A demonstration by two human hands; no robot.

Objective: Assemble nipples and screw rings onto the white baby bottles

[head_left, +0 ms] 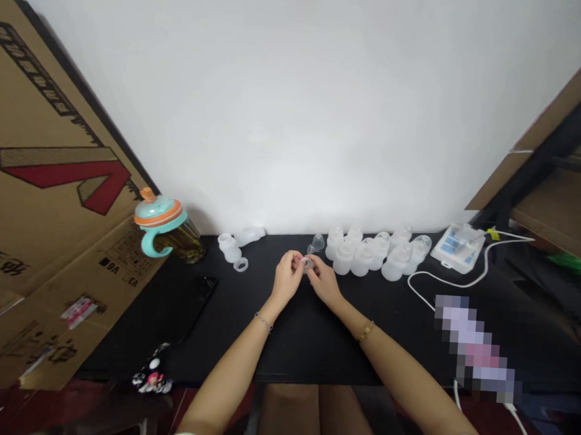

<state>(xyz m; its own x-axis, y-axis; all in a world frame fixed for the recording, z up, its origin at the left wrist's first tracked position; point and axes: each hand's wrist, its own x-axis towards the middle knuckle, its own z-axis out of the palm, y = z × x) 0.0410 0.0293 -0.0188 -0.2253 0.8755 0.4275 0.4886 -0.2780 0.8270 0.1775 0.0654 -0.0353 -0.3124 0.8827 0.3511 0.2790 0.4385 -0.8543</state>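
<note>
My left hand [287,276] and my right hand [322,278] meet over the middle of the black table [313,337]. Both pinch a small clear plastic piece [307,264] between their fingertips. Just behind the hands lies a clear nipple-shaped part [316,244]. To the right stands a cluster of several translucent white small bottles [374,252]. To the left lie a white bottle [229,247], a clear ring [241,264] and a tipped bottle part [250,235].
A sippy cup with a teal handle and orange lid [164,226] stands at the left by a big cardboard box [50,196]. A dark phone [199,297] lies on the table. A white power strip [458,247] with cable sits at the right.
</note>
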